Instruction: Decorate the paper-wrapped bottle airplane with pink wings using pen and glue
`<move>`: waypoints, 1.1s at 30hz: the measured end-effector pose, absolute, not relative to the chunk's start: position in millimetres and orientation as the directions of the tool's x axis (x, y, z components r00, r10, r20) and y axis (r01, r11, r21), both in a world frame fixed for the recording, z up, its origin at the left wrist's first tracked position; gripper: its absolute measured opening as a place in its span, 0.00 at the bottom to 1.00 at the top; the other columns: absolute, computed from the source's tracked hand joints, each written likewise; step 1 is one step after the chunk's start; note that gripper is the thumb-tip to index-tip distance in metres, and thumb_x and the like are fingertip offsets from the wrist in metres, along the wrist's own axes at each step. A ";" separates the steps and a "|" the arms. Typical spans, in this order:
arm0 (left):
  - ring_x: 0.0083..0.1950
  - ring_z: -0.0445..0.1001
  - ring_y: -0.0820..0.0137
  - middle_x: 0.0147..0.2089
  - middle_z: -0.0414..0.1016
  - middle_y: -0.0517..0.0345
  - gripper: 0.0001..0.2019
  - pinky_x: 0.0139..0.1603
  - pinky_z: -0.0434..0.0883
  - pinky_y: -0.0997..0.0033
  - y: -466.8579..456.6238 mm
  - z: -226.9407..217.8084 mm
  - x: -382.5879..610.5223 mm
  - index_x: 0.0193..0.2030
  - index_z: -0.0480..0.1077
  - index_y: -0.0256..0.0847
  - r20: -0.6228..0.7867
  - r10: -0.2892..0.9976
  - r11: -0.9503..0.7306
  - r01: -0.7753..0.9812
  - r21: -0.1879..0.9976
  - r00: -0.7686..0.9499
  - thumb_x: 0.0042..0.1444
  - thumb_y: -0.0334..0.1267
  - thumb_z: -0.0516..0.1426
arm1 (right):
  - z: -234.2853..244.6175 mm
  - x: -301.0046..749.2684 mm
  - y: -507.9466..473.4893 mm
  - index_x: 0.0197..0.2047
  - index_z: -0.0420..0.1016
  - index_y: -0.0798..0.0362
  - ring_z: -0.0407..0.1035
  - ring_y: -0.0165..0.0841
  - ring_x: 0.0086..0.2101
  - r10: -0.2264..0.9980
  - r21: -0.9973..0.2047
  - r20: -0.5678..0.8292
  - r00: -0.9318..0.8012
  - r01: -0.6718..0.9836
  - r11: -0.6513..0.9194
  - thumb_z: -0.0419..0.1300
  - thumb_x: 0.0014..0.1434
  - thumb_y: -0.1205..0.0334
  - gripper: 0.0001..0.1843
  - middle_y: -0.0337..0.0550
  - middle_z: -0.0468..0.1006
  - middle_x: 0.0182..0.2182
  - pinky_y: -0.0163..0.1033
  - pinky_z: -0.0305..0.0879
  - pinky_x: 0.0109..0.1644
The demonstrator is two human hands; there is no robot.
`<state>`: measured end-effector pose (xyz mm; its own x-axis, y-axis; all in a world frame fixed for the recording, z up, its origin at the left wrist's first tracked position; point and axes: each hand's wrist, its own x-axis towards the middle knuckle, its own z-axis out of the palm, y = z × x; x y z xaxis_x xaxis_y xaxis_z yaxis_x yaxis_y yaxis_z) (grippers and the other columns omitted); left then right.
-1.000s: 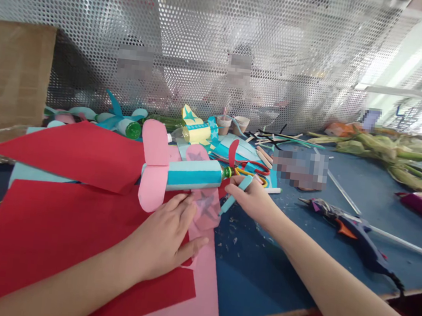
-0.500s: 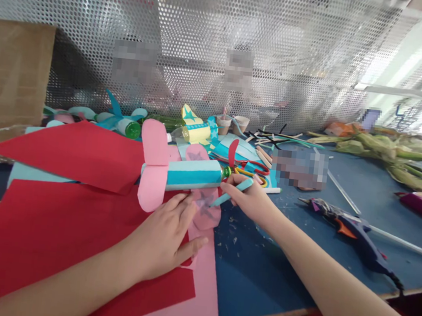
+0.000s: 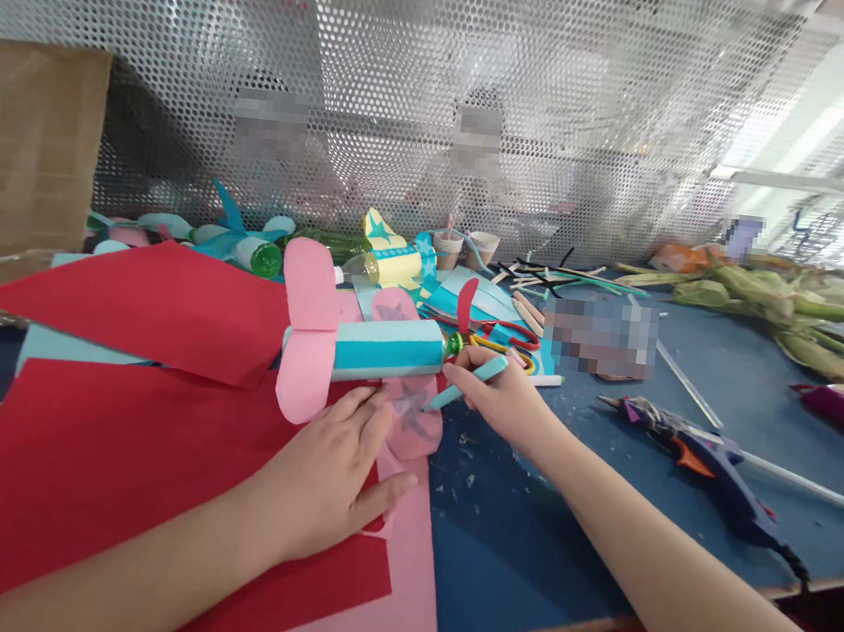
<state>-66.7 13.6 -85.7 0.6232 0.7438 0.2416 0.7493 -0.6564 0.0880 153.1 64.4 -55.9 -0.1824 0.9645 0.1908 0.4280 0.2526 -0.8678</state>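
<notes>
At mid-frame: right hand point(image 3: 493, 392) pinches blue marker point(image 3: 448, 396), tip at pink wing point(image 3: 413, 443) | left hand point(image 3: 330, 477) flat, gripping nothing | marker probably light, stiff: hold low barrel | wing likely flimsy: press edge

At the frame's centre a bottle point(image 3: 388, 348) is lying crosswise, while paper sheets point(image 3: 110, 484) are covering the table point(image 3: 516, 567) at lower left. The left hand point(image 3: 330, 477) is resting on them, below the bottle; a marker point(image 3: 469, 381) is sitting in the right hand point(image 3: 500, 397), by the bottle's right end. Scissors point(image 3: 518, 332) are lying just behind. Cardboard point(image 3: 23, 163) is standing at far left; right of centre, a glue gun point(image 3: 714, 472) is lying before husks point(image 3: 792, 305).
</notes>
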 end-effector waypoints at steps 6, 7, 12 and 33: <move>0.69 0.55 0.51 0.69 0.57 0.42 0.32 0.63 0.62 0.48 13.4 -84.0 -66.4 0.65 0.56 0.35 0.243 0.747 -0.654 0.750 0.097 0.619 0.63 0.57 0.44 | -56.4 153.7 65.0 0.19 0.58 0.50 0.56 0.28 0.21 0.957 -0.854 0.212 -0.199 0.439 0.281 0.55 0.53 0.57 0.14 0.32 0.62 0.14 0.36 0.53 0.27; 0.69 0.55 0.51 0.69 0.57 0.42 0.31 0.63 0.62 0.48 13.5 -84.1 -66.5 0.65 0.55 0.36 0.244 0.747 -0.654 0.750 0.101 0.618 0.63 0.57 0.45 | -56.7 154.0 65.3 0.19 0.58 0.50 0.56 0.28 0.21 0.957 -0.850 0.228 -0.176 0.443 0.284 0.55 0.53 0.56 0.15 0.32 0.62 0.14 0.36 0.53 0.28; 0.69 0.55 0.51 0.69 0.58 0.41 0.31 0.63 0.62 0.47 13.7 -84.8 -66.4 0.65 0.56 0.35 0.254 0.740 -0.662 0.740 0.114 0.623 0.63 0.56 0.45 | -57.3 154.5 65.7 0.20 0.58 0.50 0.55 0.28 0.21 0.958 -0.850 0.200 -0.204 0.450 0.273 0.55 0.53 0.55 0.15 0.32 0.62 0.14 0.35 0.52 0.27; 0.68 0.56 0.50 0.69 0.57 0.41 0.33 0.62 0.63 0.48 12.2 -78.0 -64.4 0.66 0.55 0.33 0.204 0.753 -0.649 0.757 0.076 0.625 0.63 0.57 0.44 | -57.1 155.4 66.8 0.19 0.57 0.50 0.55 0.28 0.21 0.960 -0.848 0.238 -0.149 0.451 0.280 0.55 0.52 0.56 0.15 0.32 0.61 0.14 0.35 0.52 0.27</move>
